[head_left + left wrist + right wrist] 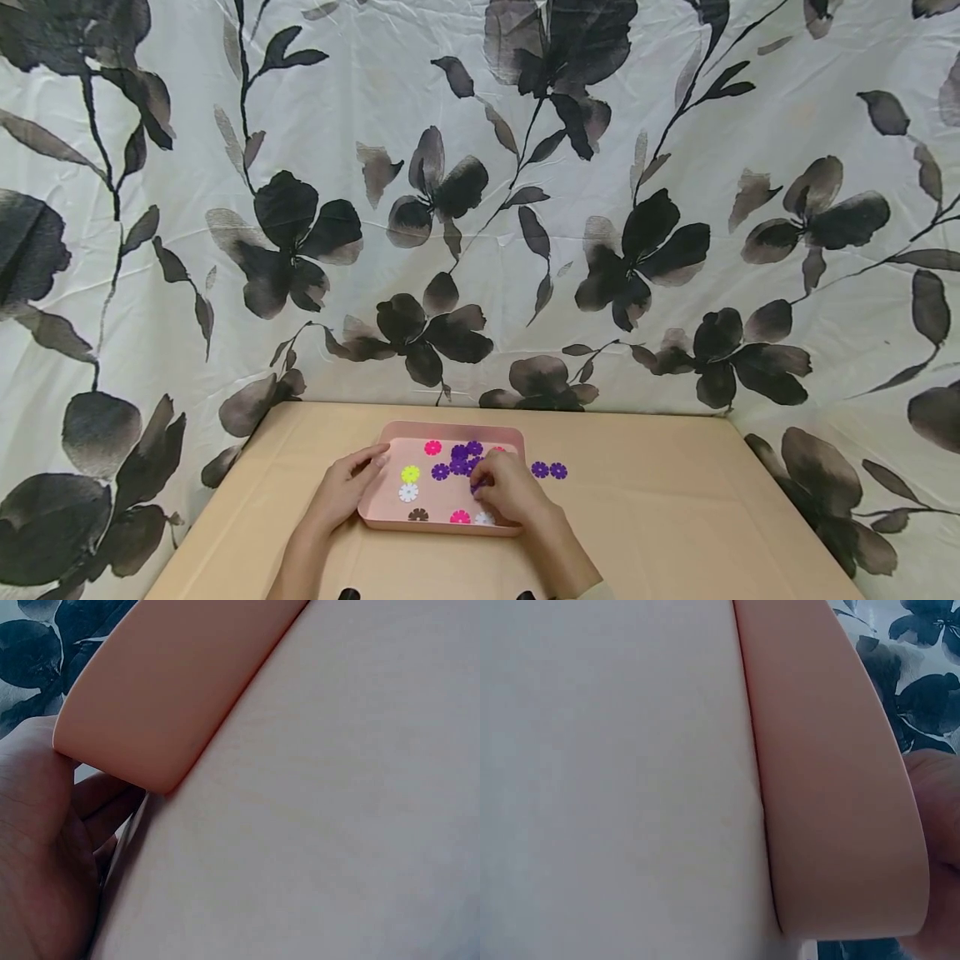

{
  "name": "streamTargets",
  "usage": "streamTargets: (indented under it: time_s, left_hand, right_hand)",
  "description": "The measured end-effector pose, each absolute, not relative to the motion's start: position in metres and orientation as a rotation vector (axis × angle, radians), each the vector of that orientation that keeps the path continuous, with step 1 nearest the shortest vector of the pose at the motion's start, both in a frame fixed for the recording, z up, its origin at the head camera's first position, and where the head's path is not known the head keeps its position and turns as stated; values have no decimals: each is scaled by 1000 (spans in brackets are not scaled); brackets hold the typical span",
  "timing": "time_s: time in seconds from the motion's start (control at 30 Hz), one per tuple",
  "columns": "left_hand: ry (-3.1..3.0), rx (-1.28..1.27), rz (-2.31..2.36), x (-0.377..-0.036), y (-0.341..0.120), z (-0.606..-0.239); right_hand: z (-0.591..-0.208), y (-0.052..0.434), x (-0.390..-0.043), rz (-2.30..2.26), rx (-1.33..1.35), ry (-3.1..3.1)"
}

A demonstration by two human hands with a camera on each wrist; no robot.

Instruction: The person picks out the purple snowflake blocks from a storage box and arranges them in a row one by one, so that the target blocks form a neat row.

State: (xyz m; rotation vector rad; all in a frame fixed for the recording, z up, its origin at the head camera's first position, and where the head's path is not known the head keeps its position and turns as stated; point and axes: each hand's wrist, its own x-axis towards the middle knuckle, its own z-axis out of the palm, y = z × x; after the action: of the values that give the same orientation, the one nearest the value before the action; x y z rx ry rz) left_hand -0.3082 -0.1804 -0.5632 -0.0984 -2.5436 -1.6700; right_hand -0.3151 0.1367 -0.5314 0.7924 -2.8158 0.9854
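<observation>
Only the head view showed the whole setup: a pink tray (390, 518) on the tan table (675, 517), full of little flower discs, with 2 purple discs (549, 470) lying just outside on its right. Both wrist views were basically just the tray's outer wall (150, 712) and tabletop. The left hand (347, 487) gripped the tray's left edge, fingers curled over the rim. The right hand (510, 490) reached into the tray, fingertips pinching a purple disc (480, 484).
</observation>
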Motion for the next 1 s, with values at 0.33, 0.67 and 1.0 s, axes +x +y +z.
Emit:
streamTargets:
  time_s: [0.33,0.67,1.0]
  left_hand:
    - [-2533,-111,-1685,-307,-182,-564]
    - [-2537,-110,-1679,-307,-183,-564]
    - [-2544,-108,-1667,-308,-183,-565]
  right_hand:
    - [-505,165,-313,1245,608,-2805]
    - [-496,225,-319,1352,463,-2595]
    - [-503,275,-324,1426,380,-2508]
